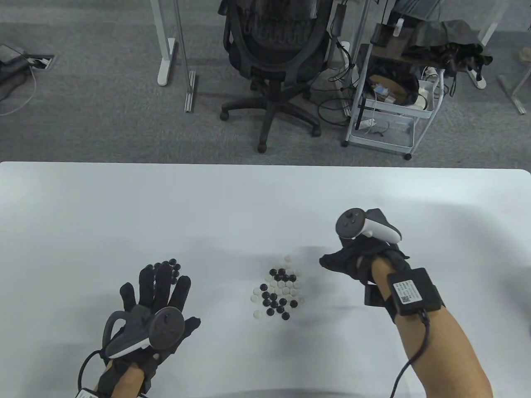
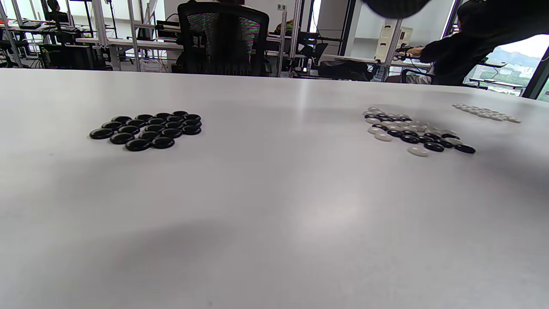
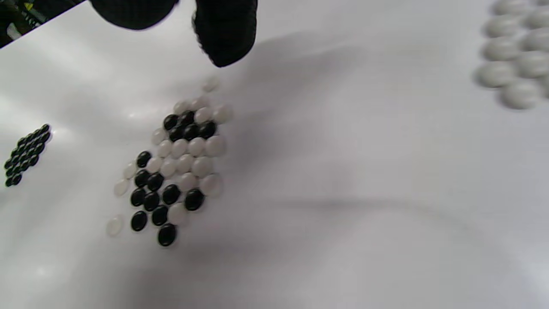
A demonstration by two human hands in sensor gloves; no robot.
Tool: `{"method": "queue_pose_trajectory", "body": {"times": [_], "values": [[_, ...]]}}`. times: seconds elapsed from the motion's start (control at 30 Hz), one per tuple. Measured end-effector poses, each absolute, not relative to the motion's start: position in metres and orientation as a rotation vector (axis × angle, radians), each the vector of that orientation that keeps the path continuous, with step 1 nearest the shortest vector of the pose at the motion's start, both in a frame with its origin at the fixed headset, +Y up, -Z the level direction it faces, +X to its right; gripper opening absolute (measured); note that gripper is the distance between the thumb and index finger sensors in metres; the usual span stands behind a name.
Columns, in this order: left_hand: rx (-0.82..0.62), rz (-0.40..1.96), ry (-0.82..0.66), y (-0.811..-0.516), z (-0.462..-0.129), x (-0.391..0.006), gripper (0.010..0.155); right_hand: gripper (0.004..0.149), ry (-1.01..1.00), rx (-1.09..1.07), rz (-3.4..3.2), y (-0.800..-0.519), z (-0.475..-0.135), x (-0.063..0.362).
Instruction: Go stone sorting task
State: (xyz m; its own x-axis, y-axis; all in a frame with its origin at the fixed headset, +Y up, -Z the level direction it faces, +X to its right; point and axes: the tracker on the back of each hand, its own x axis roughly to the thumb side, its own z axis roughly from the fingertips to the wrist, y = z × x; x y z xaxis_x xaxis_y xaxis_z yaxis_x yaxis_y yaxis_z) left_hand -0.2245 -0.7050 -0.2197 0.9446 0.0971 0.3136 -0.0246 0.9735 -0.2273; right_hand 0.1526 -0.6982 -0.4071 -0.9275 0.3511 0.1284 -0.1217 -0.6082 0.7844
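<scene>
a: where the stones still lie unsorted, the mixed pile [image 1: 278, 292] sits at mid-table, black and white together, packed close with a few white strays at its left edge and one at the far tip. between the two hands.

b: sorted groups?

a: two. black group [image 2: 148, 128] to the left, a tight flat cluster, well apart from the mixed pile. white group [image 3: 514, 60] to the right; it shows in the right wrist view at the upper right corner, and small and far in the left wrist view. hidden in the table view, under the right hand as far as i can tell.

b: left hand?

a: left hand [image 1: 159, 306] palm down, fingers straight and spread, holding nothing. fingertips [image 1: 164, 271] overlap the near edge of the black group in the table view; touching or just above, cannot tell.

b: right hand?

a: right hand [image 1: 359, 259] raised right of the mixed pile, fingers bunched and pointing left toward it. two gloved fingertips [image 3: 225, 32] hang in the right wrist view above the pile's far end, clear of the stones. whether a stone is pinched between them, cannot tell.

b: surroundings?

a: white table [image 1: 124, 215]. beyond it an office chair [image 1: 276, 54] and a white cart [image 1: 390, 95] on grey carpet.
</scene>
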Motion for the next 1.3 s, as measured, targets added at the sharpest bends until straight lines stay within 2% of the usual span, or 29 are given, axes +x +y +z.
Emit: {"method": "queue_pose_trajectory", "body": {"times": [0.1,0.23,0.4,0.53,0.87,1.03,1.3], "values": [[-0.222,0.068,-0.323,-0.705,-0.219,-0.225,0.079,0.061,1.278,0.440,2.557,-0.715,-0.416,0.118],[-0.204,0.070,-0.321,-0.701,-0.217,-0.226,0.079,0.062,1.286,0.424,2.583,-0.734,-0.430,0.093],[-0.201,0.066,-0.316,-0.700,-0.216,-0.227,0.079,0.062,1.364,0.326,2.547,-0.755,-0.444,0.093],[-0.209,0.067,-0.310,-0.701,-0.216,-0.227,0.079,0.060,1.344,0.237,2.547,-0.756,-0.453,0.110],[-0.202,0.053,-0.304,-0.700,-0.216,-0.227,0.079,0.063,1.395,-0.139,2.593,-0.747,-0.458,0.216],[-0.208,0.054,-0.301,-0.701,-0.216,-0.228,0.079,0.064,1.393,-0.213,2.587,-0.747,-0.454,0.242],[-0.227,0.044,-0.311,-0.704,-0.218,-0.225,0.079,0.065,1.390,-0.209,2.584,-0.747,-0.448,0.250]]}}
